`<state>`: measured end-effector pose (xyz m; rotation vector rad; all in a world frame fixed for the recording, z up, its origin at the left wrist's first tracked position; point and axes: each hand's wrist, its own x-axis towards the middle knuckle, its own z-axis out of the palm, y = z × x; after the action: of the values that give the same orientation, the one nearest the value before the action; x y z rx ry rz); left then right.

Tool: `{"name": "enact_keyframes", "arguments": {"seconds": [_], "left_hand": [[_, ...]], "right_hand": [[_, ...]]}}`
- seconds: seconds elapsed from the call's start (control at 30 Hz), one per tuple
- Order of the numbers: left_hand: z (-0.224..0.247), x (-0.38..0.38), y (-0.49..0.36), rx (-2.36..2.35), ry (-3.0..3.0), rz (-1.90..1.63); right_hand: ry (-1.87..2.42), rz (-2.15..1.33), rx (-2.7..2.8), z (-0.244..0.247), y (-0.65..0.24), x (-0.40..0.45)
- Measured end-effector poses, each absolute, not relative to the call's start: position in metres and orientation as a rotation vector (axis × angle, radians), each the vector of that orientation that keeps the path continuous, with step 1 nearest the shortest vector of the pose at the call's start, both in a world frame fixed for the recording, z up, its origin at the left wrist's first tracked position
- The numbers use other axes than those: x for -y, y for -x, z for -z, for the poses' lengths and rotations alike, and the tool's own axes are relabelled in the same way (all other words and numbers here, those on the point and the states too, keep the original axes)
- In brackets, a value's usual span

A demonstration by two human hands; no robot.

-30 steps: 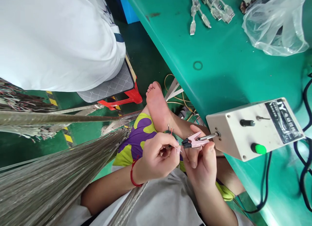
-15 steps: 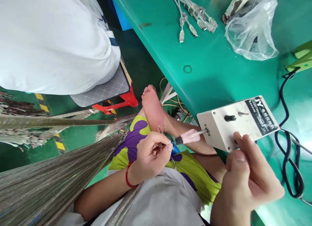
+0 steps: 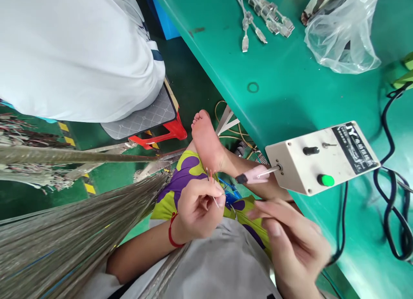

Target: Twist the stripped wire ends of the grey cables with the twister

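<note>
Thin wire ends [image 3: 211,176], one of them red, stick up from my left hand [image 3: 201,208], whose thumb and forefinger are pinched together on them. My right hand [image 3: 295,243] is below the beige box [image 3: 322,159], fingers apart and slightly blurred, holding nothing that shows. The box sits at the table edge with a black knob, a small toggle switch and a green button [image 3: 326,180]. From its left face a metal shaft with a pinkish, black-tipped attachment [image 3: 254,175] points toward my left hand.
Clear USB cables [image 3: 267,17] and a plastic bag [image 3: 343,36] lie on the green table [image 3: 226,53]. Black cords [image 3: 385,195] run at the right. A person in white [image 3: 80,53] sits on a red stool [image 3: 176,127]. Long bundled cables [image 3: 80,238] hang at the lower left.
My right hand has moved left and down, off the box, uncovering the green button. My left hand still pinches the wires. The view has shifted slightly.
</note>
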<state>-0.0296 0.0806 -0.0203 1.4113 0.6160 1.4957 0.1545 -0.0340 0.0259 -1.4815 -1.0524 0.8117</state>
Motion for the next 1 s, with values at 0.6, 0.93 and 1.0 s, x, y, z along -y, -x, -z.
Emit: {"name": "enact_keyframes", "arguments": {"seconds": [0.6,0.93,1.0], "left_hand": [[0.023,-0.073,0.032,-0.631,-1.622,-1.401],[0.024,-0.082,0.031,-0.655,-1.572,-1.402],[0.024,-0.084,0.03,-0.658,-1.553,-1.399]], "right_hand": [[1.328,-1.069,0.795,-0.023,-0.111,-0.012],[1.322,-0.91,0.569,-0.001,-0.11,-0.03],[1.298,-0.942,0.507,-0.001,-0.111,-0.033]]}}
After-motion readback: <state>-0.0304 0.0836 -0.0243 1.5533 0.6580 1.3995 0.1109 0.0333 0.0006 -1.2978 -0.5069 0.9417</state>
